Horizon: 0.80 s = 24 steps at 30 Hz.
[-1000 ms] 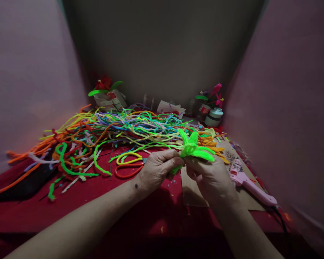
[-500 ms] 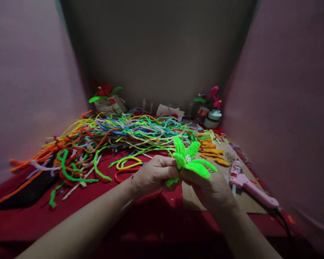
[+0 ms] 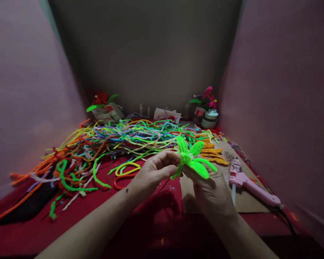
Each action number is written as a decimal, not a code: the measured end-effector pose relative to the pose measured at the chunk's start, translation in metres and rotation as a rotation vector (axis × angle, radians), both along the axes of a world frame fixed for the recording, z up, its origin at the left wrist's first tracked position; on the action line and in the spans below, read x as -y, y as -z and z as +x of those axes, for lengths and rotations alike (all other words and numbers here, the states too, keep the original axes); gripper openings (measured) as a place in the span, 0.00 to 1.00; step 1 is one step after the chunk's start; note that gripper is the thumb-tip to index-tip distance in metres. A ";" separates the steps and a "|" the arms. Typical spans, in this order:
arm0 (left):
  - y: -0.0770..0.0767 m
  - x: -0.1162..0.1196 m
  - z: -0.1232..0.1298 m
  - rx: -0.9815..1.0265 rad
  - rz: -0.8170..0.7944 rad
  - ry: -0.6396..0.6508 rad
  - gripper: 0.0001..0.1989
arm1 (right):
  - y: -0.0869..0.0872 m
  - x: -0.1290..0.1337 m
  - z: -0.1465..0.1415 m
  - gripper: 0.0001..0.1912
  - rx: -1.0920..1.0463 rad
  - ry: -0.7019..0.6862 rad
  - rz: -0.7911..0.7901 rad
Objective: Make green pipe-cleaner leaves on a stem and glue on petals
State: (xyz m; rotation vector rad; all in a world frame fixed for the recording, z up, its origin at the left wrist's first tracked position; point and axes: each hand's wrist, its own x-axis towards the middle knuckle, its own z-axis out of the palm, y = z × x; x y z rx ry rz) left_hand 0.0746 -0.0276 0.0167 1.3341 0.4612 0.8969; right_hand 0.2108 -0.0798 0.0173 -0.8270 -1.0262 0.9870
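A bright green pipe-cleaner flower (image 3: pixel 198 168) with a small cluster of white beads at its centre is held up above the table's front. My right hand (image 3: pixel 212 190) grips it from below and behind, its fingertips partly hidden by the petals. At the flower's left side, my left hand (image 3: pixel 158 171) has curled fingers against the back of a petal, with the thumb a little lower. Yellow and red handled scissors (image 3: pixel 127 169) lie on the red cloth beside my left wrist, their blades hidden.
A wide heap of coloured pipe cleaners (image 3: pixel 140 135) spreads across the back and left. At right, a pink glue gun (image 3: pixel 255 189) rests on cardboard (image 3: pixel 248 205), near orange petal shapes (image 3: pixel 213 156). Behind stand a lidded jar (image 3: pixel 210 118) and finished flowers (image 3: pixel 101 98).
My left hand has loosened its pinch and shifted slightly, its thumb now lower. The flower has turned and moved a little right. The whole view has shifted slightly.
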 end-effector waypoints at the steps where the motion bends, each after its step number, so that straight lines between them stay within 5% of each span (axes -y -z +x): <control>1: 0.000 0.001 0.001 -0.005 0.004 -0.014 0.09 | -0.002 0.000 -0.001 0.03 -0.015 -0.013 -0.008; 8: -0.001 0.008 0.003 -0.050 -0.029 -0.032 0.07 | 0.000 -0.003 -0.001 0.02 -0.131 -0.119 0.013; 15: 0.002 0.014 0.007 0.089 -0.314 0.177 0.19 | -0.004 -0.001 0.010 0.13 -0.008 -0.306 -0.088; 24: 0.008 0.008 0.005 0.123 -0.373 0.084 0.13 | 0.000 0.010 0.002 0.06 0.167 -0.153 -0.020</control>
